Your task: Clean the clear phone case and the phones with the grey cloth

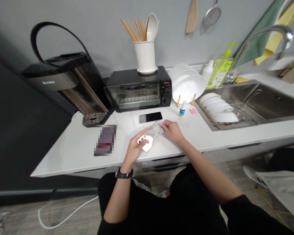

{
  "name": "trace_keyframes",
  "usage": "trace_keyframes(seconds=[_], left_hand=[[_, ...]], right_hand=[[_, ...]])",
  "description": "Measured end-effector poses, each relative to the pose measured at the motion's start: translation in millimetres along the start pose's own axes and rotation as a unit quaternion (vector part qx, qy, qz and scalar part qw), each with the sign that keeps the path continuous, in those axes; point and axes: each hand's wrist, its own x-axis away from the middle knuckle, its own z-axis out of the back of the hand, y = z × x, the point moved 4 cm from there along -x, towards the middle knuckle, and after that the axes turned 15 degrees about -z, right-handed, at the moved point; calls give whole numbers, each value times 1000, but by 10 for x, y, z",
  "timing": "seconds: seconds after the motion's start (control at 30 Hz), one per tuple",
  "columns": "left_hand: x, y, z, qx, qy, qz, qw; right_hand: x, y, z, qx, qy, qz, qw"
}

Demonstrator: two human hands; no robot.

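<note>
A clear phone case [155,132] with a white paw-like print at its lower end is tilted just above the counter. My left hand [134,145] grips its lower left side, thumb over the print and fingers along the edge. At the upper right end, my right hand [172,130] is closed in a pinch on a thin whitish piece [163,127]; whether that is a wipe or part of the case, I cannot tell. Behind the case lies a phone [150,117], dark screen up. A small spray bottle [182,109] stands to the right, beside a pink sticky note [193,111].
A toaster oven [139,93] bears a white utensil holder [145,57]. Left are a drinks dispenser [80,85] and a blurred-out dark item [106,140]. Right are plates [189,88], bowls [222,111], soap [220,70] and the sink [271,98]. Another person's leg [281,182] shows lower right.
</note>
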Motion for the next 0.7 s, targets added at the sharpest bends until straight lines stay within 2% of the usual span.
trace_keyframes(seconds=[0.13, 0.37, 0.5, 0.6, 0.7], left_hand=[[-2, -3, -5, 16, -37, 10, 999], [-17, -25, 22, 22, -22, 14, 999], [-1, -15, -4, 25, -45, 16, 999], [-5, -4, -1, 14, -30, 9, 999], [-13, -2, 5, 12, -11, 2, 1000]], right_hand=[[18, 11, 36, 14, 33, -13, 999], [54, -78, 22, -11, 4, 32, 999], [52, -22, 54, 19, 46, -8, 999], [42, -10, 44, 31, 43, -18, 998], [26, -21, 23, -17, 20, -16, 1000]])
